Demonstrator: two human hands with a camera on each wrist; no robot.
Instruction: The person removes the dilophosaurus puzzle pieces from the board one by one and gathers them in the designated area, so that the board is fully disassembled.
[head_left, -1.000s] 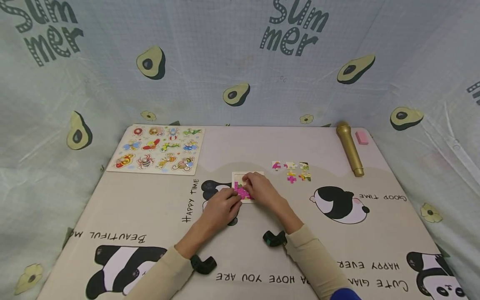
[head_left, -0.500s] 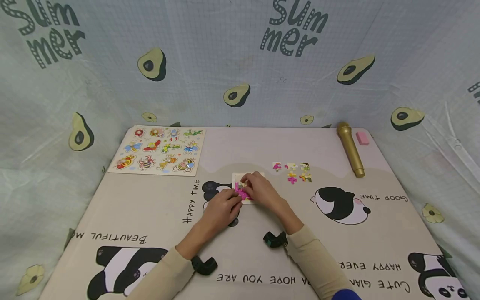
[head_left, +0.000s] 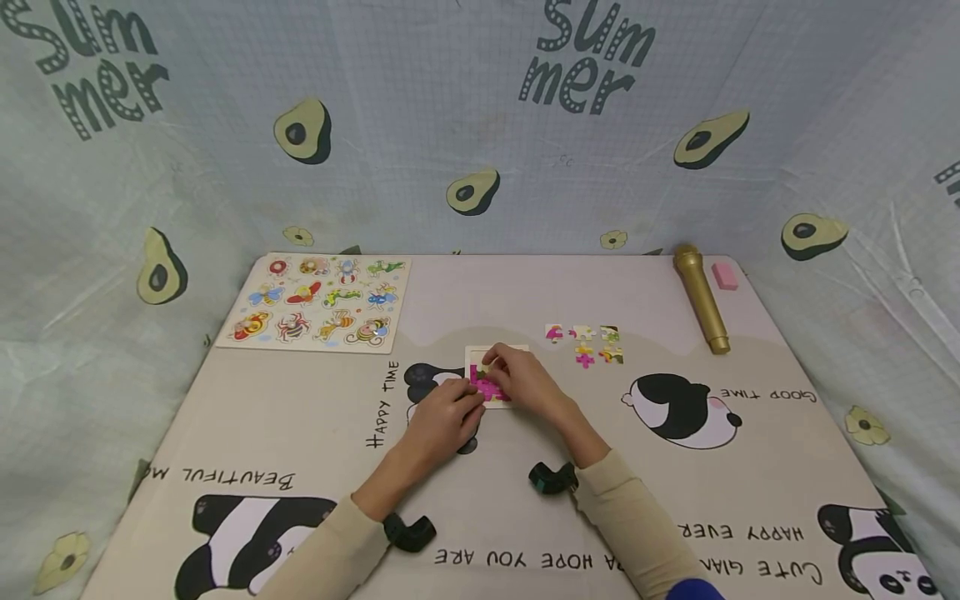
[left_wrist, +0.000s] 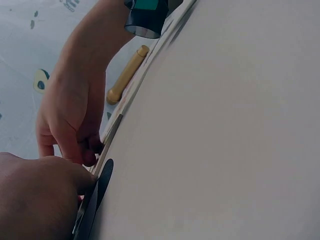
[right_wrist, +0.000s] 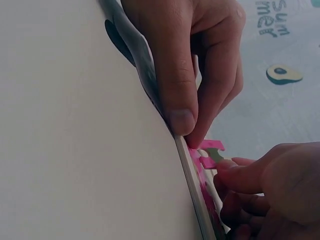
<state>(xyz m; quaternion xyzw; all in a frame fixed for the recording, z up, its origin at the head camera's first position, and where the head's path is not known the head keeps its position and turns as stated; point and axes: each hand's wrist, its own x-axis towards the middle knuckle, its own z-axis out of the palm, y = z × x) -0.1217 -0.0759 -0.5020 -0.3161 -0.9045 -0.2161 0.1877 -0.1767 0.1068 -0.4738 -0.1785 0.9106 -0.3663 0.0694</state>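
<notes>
A small square jigsaw frame (head_left: 468,357) lies at mid-table, with pink pieces (head_left: 489,390) fitted in its near part. My left hand (head_left: 446,415) holds the frame at its near left corner; the right wrist view shows its thumb (right_wrist: 181,120) against the edge and a finger touching the pink pieces. Over the frame, my right hand (head_left: 525,379) pinches a pink and green jigsaw piece (right_wrist: 214,152), held tilted just above the tray. Right of the frame, several loose jigsaw pieces (head_left: 584,357) lie face up. Part of the frame is hidden beneath the right hand.
A wooden peg board of insects (head_left: 307,302) lies at the back left. Toward the back right are a gold microphone-shaped stick (head_left: 702,300) and a pink block (head_left: 724,276). A printed cloth (head_left: 390,167) hangs behind the table.
The right fingers shift slightly above the frame, and the pink and green piece changes its tilt. The left hand stays at the frame's corner; the loose pieces stay put.
</notes>
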